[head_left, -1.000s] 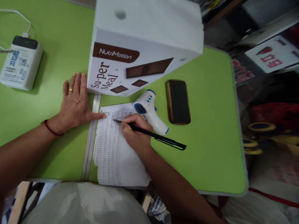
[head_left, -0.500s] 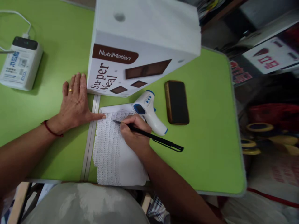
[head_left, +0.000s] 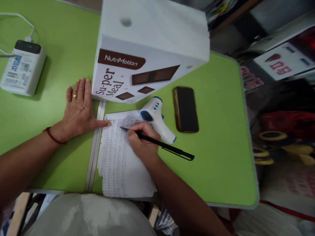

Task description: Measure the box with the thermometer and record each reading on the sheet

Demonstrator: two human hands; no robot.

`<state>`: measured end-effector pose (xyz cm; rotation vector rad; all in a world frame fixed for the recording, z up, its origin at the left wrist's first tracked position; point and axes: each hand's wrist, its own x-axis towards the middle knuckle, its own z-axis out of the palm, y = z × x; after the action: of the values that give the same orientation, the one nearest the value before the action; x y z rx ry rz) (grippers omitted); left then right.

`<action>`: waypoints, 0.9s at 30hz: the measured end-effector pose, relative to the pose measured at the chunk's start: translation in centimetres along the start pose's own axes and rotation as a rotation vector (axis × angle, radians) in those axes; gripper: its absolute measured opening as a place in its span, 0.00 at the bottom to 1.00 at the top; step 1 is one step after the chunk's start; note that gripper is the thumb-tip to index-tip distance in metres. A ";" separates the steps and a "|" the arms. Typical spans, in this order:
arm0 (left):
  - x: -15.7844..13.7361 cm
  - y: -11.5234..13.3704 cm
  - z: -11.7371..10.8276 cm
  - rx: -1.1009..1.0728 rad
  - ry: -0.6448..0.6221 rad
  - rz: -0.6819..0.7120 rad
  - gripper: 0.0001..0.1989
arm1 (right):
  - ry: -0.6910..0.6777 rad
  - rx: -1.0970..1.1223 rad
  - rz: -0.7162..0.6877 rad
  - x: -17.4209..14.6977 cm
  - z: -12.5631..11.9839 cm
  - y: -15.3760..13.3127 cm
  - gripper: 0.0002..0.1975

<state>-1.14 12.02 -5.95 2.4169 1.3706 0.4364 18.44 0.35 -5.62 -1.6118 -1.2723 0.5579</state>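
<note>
My right hand (head_left: 144, 139) is closed around a black pen (head_left: 167, 145), its tip at the upper part of a paper sheet (head_left: 137, 177) covered on its left side with rows of small handwriting. Flat on the green table lies my left hand (head_left: 80, 109), fingers stretched out, the thumb reaching to the sheet's upper left edge. A white and blue infrared thermometer (head_left: 162, 126) rests at the paper's upper right, just beyond my right hand. Part of the writing is hidden under that hand.
A large white NutriMotion box (head_left: 152, 42) stands behind the paper. To the right lies a dark phone (head_left: 186, 109) in a brown case. A white power bank (head_left: 23, 70) with cables sits at the far left. A metal seam (head_left: 92, 164) crosses the green table (head_left: 221, 157).
The pen and my right hand have shifted very slightly to the right along the paper. My left hand stays in place; the view has tilted a little.
</note>
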 end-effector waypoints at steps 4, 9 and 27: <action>0.0 0.0 -0.1 -0.007 -0.001 0.000 0.73 | 0.015 0.016 -0.015 0.0 0.0 0.0 0.05; 0.1 0.2 -0.2 -0.003 -0.020 -0.007 0.73 | -0.048 0.040 0.005 -0.2 -0.1 -0.2 0.04; 0.1 0.2 -0.2 -0.024 -0.013 -0.003 0.72 | -0.097 0.007 -0.028 -0.2 -0.2 -0.4 0.04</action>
<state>-1.06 12.04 -5.67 2.3934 1.3557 0.4329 18.33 0.12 -5.24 -1.5749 -1.3615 0.6290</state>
